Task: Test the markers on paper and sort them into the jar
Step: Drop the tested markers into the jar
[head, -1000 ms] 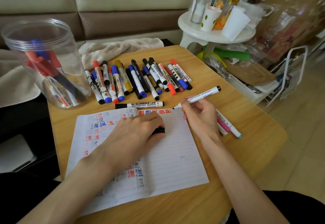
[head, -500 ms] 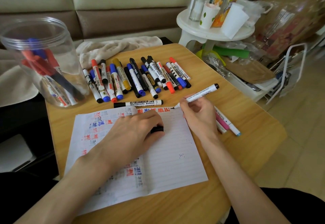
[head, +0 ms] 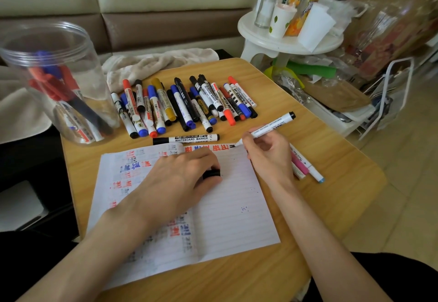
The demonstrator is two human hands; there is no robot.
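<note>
My right hand (head: pixel 269 154) grips a white marker (head: pixel 272 127) with a black end, its tip on the top edge of the lined paper (head: pixel 232 214). My left hand (head: pixel 180 178) rests on the paper and holds a black cap (head: pixel 211 174) under its fingers. The paper bears red, blue and grey test marks. A clear plastic jar (head: pixel 57 81) stands at the table's back left with several red, blue and black markers inside. A row of several markers (head: pixel 182 102) lies beyond the paper. One black whiteboard marker (head: pixel 186 138) lies crosswise just above the sheet.
The wooden table (head: pixel 331 190) has pink and light-blue pens (head: pixel 305 166) right of my right hand. A crumpled cloth (head: pixel 154 61) lies behind the markers. A white stool (head: pixel 289 40) with cups and bottles, bags and a wire rack (head: pixel 391 95) crowd the right side.
My right hand and its marker have stayed at the top edge of the paper, with the tip shifting slightly. The left hand has kept still on the sheet.
</note>
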